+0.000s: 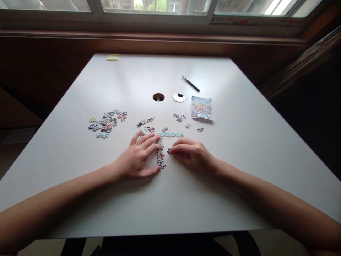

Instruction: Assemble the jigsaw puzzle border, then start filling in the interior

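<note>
Right hand point(195, 154) – fingertips pinched together on small dark puzzle piece point(169, 152), just right of L-shaped puzzle section point(160, 154); left hand point(140, 156) with fingers loosely spread, fingertips and thumb resting along section's left side; loose pieces point(180, 118) just beyond section; pictured sheet point(201, 108) farther beyond, to its right; piece heap point(108, 123) well left of section – black pen point(191, 84) far beyond section, rightward

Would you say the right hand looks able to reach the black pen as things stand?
Probably yes, with a stretch: nothing covers the black pen, though the right hand pinches a puzzle piece and the printed sheet lies partly between.
</note>
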{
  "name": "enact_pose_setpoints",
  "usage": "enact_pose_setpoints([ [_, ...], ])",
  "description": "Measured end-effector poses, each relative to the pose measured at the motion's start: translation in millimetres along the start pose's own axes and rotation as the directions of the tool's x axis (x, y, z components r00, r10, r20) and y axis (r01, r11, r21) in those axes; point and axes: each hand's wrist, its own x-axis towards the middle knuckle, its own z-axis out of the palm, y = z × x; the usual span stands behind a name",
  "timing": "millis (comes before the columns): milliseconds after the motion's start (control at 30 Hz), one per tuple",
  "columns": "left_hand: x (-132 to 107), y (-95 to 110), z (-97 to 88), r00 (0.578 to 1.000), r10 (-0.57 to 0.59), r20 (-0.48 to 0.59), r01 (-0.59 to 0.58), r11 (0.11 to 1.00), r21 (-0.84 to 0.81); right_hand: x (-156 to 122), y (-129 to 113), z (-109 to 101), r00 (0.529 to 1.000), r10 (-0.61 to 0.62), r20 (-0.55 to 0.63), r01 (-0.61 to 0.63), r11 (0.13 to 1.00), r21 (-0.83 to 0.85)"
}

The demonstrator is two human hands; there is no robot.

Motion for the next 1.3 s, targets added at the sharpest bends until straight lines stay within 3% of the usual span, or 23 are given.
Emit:
enact_pose_setpoints([
  [200, 0, 0, 0.6, 1.0, -0.009, 0.009, 0.009, 1.0, -0.005, -1, 0, 1, 0.999, 0.001, -0.046, -0.002, 1.0, -0.018],
  [467, 1, 3, -3.6, 1.0, -0.013, 0.021, 0.014, 1.0, -0.017, 0, -3, 0, 1.0, -0.024, 0.001, 0.024, 0.998, -0.05],
  [967, 0, 3, -2.7, 1.0, -0.014, 0.021, 0.014, 1.0, -0.004, 0, 1, 4, 0.997, 0.077, -0.029, -0.08, 0.992, -0.101],
  [1300, 0, 2, -2.7, 1.0, -0.009, 0.017, 0.01, 1.0, -0.02, -1, -9, 4, 0.997, -0.072, -0.016, 0.07, 0.991, -0.116],
])
